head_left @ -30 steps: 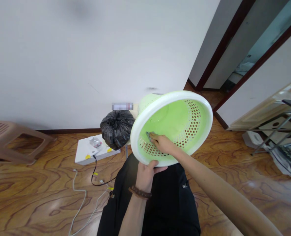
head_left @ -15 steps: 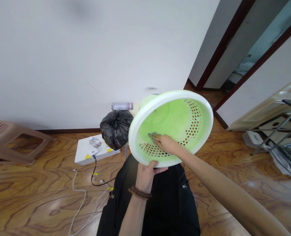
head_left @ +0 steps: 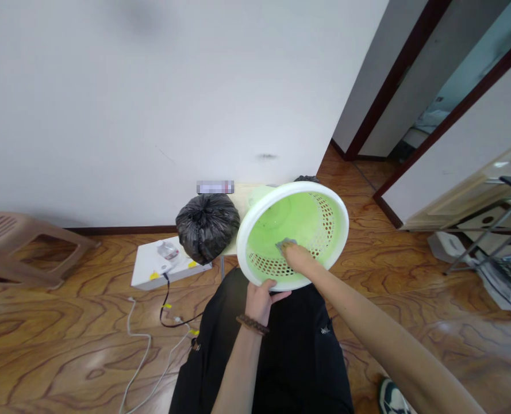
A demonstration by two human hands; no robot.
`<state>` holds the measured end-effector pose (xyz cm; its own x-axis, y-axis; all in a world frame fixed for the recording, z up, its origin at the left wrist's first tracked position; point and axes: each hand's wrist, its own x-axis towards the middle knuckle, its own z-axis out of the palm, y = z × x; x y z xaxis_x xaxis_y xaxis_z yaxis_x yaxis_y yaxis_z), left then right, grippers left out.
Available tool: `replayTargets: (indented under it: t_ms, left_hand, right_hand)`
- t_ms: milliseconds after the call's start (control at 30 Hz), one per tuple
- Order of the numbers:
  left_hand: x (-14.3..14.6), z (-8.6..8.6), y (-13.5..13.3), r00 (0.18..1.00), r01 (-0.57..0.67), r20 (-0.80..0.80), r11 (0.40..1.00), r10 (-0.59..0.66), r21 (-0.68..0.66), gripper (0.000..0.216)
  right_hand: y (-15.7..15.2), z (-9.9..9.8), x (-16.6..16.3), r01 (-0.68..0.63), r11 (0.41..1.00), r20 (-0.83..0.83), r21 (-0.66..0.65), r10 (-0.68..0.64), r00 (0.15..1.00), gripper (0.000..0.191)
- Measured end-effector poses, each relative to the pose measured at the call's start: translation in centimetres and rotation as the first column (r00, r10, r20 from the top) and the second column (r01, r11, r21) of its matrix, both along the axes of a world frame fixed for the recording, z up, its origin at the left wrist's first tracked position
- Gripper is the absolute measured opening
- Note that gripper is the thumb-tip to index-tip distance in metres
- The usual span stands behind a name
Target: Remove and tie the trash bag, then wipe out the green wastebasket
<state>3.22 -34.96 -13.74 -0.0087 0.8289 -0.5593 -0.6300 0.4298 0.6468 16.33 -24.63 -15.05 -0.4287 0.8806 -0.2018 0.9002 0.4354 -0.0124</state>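
Observation:
A light green plastic basket point(head_left: 300, 215) with a white rim and rows of holes is tilted so its mouth faces me, above my lap. My left hand point(head_left: 261, 297) grips the near rim, thumb on top and fingers underneath. Inside the basket is my right hand point(head_left: 296, 257), closed on a greyish cloth point(head_left: 282, 244) near the inner wall. Most of the cloth is hidden by the fingers. Just left of the basket sits a tied black plastic bag point(head_left: 207, 227).
On the wooden floor stand a white box point(head_left: 152, 264) with a clear plastic item on it and a brown plastic stool point(head_left: 26, 241). White cables point(head_left: 141, 333) run along the floor. Another black bag point(head_left: 307, 179) shows behind the basket. A metal-legged stand point(head_left: 492, 236) is at right.
The basket has moved lower and slightly left, away from me, uncovering the black bag behind it. My right hand with the cloth has shifted right and a little down inside it.

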Motion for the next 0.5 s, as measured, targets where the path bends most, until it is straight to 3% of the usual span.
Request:
replayTargets:
  t_ms: [233,500]
  left_hand:
    - [0.2,-0.2,-0.6,0.999,0.004,0.038,1.000,-0.004,0.014,0.053]
    - [0.1,0.2,-1.1,0.998,0.047,-0.054,0.994,-0.042,0.101,0.055]
  right_hand:
    - [0.3,-0.7,-0.6,0.000,1.000,-0.078,-0.028,-0.002,0.997,0.037]
    - [-0.1,-0.4,-0.9,-0.011,0.997,-0.226,-0.074,-0.006,0.974,0.040]
